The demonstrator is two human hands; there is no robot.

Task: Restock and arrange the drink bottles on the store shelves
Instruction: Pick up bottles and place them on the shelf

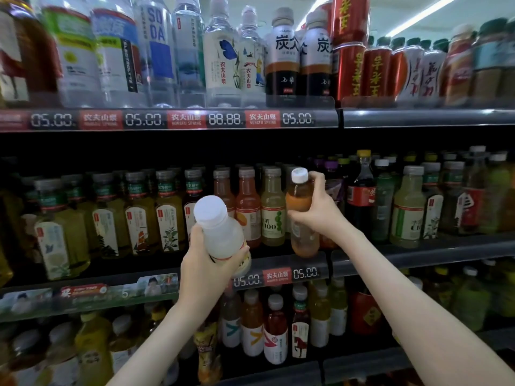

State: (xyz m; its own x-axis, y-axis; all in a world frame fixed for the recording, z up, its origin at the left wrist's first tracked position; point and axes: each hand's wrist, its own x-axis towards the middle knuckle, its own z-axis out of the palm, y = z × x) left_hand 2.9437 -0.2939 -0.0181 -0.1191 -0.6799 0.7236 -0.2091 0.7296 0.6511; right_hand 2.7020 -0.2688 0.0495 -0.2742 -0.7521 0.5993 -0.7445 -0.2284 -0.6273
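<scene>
A pale bottle point(220, 229) with a white cap is gripped by the left hand point(204, 264) just in front of the middle shelf point(418, 253), and its label is mostly hidden by that hand. An orange bottle point(301, 215) is gripped by the right hand point(320, 210) right above that shelf's front edge. Back rows are lost in the dark.

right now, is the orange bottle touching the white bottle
Apart. Head view: shelf bottles show in the gap between the orange bottle, in the right hand, and the white bottle.
</scene>
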